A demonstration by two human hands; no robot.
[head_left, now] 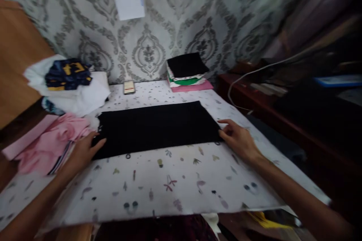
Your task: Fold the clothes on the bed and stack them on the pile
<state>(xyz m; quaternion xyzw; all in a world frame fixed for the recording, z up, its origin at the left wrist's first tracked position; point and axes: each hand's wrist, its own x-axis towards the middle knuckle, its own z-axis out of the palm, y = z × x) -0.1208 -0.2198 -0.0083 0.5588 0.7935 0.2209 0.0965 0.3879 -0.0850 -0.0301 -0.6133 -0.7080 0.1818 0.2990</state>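
Head view: a black cloth [158, 128], laid flat on the table [209, 169], is touched at opposite ends by left hand [83, 150] and right hand [240, 141], either grip's closure indiscernible, and is best kept smooth by light, even tension.

Cloth [158, 128] on table [152, 196], between left fingers [99, 144] and right fingers [225, 121]. Clothes heap [53, 139] left of left fingers, extending beyond. Stack [186, 68] beyond right fingers, slightly left.
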